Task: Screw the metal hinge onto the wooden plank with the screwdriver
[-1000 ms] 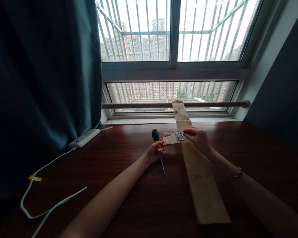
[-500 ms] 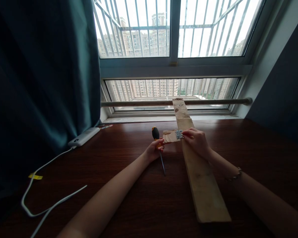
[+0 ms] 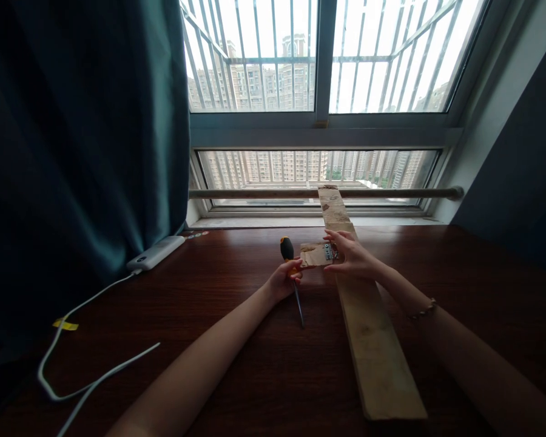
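Note:
My left hand (image 3: 286, 280) is closed around a screwdriver (image 3: 287, 249) with a black and orange handle, its shaft pointing down toward me. The same hand's fingers touch the left end of a short wooden piece (image 3: 312, 255). On that piece's right end sits a metal hinge (image 3: 328, 251), beside a long wooden plank (image 3: 377, 340). My right hand (image 3: 352, 256) is over the plank, thumb and fingers spread apart around the hinge end. Whether its fingertips touch the wood I cannot tell.
A white power bank (image 3: 157, 254) lies at the left with a white cable (image 3: 91, 297) running from it. A dark curtain (image 3: 95, 121) hangs on that side. Behind the brown tabletop (image 3: 236, 340) are a metal rail (image 3: 255, 194) and a barred window.
My right hand has gone from a pinch at the hinge to spread fingers around it. My left hand still holds the screwdriver. The whole view has shifted slightly.

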A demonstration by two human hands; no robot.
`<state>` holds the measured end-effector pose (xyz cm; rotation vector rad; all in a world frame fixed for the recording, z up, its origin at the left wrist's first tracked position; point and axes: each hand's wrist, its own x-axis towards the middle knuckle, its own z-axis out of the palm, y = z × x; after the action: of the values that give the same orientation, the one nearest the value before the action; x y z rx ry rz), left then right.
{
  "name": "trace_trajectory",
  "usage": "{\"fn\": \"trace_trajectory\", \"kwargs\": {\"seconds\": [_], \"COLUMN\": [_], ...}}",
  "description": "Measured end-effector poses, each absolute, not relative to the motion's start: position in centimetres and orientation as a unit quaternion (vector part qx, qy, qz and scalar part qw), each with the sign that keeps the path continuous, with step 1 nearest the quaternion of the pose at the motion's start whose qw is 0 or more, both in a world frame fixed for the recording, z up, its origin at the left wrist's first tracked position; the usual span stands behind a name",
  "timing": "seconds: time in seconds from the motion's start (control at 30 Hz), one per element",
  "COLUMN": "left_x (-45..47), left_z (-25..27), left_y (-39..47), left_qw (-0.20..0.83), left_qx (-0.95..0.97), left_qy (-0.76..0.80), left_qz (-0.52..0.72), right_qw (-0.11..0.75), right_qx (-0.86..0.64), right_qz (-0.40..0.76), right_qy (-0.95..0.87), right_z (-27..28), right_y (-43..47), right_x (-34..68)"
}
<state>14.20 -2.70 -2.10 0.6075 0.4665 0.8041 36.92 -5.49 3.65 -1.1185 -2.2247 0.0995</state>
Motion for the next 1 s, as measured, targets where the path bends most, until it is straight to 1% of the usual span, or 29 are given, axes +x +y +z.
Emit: {"fn": "trace_trajectory", "kwargs": {"seconds": [0.1, 0.37, 0.47, 0.57, 0.7, 0.8, 0.9, 1.0], "left_x": [14.2, 14.5, 14.7, 14.0, 11.8, 10.6, 11.6, 14.5], "left_z": [-2.2, -2.1, -1.8, -0.9, 3.3, 8.3, 12.7, 14.4], "left_y": [-2.6, -3.1, -3.3, -3.0, -2.3, -2.6, -3.9, -5.2], "left_qw": [0.85, 0.836, 0.809, 0.754, 0.687, 0.616, 0.581, 0.586], "left_qx": [0.29, 0.298, 0.301, 0.278, 0.269, 0.317, 0.346, 0.361], "left_qy": [0.221, 0.217, 0.243, 0.297, 0.269, 0.163, 0.099, 0.047], "left_qz": [0.38, 0.406, 0.441, 0.515, 0.619, 0.703, 0.73, 0.724], "right_qw": [0.312, 0.342, 0.345, 0.345, 0.349, 0.352, 0.355, 0.36], "right_qx": [-0.433, -0.467, -0.473, -0.473, -0.471, -0.474, -0.472, -0.472], "right_qz": [0.029, 0.058, 0.07, 0.071, 0.068, 0.072, 0.08, 0.082], "right_qy": [-0.846, -0.813, -0.808, -0.808, -0.808, -0.804, -0.803, -0.801], "right_z": [3.4, 3.2, 3.3, 3.3, 3.3, 3.4, 3.4, 3.3], "right_y": [-5.2, -4.9, -4.9, -4.9, -4.9, -4.9, -4.9, -4.9], "right_x": [36.7, 36.6, 36.7, 36.7, 36.7, 36.7, 36.6, 36.6]}}
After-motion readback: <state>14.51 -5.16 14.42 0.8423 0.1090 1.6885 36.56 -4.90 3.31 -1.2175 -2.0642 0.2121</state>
